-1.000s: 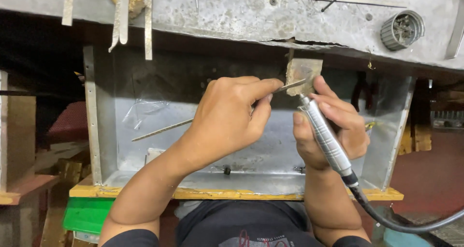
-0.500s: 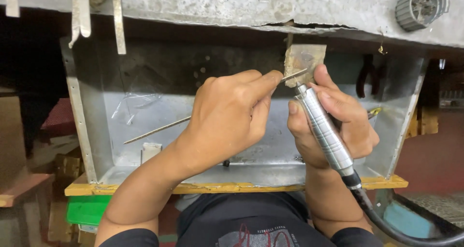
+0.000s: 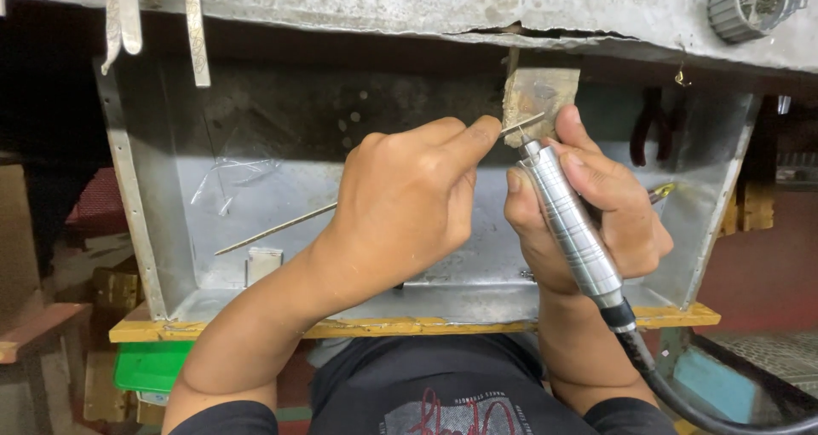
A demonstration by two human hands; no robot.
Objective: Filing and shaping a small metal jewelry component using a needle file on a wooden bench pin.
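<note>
- Left hand [image 3: 400,209], frame centre, pinches a thin metal strip [image 3: 521,126] against the wooden bench peg [image 3: 538,94].
- Right hand [image 3: 588,209] is wrapped around a ribbed silver rotary handpiece [image 3: 571,222], its tip at the strip.
- Metal tray [image 3: 256,222] lies beneath.

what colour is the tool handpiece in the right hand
Shiny silver metal with ringed grooves, on a black hose; the handpiece in the right hand shows in the head view.

Ribbed grey knob [image 3: 757,5] top right; green bin [image 3: 152,365] lower left; pliers [image 3: 651,128] hanging.
</note>
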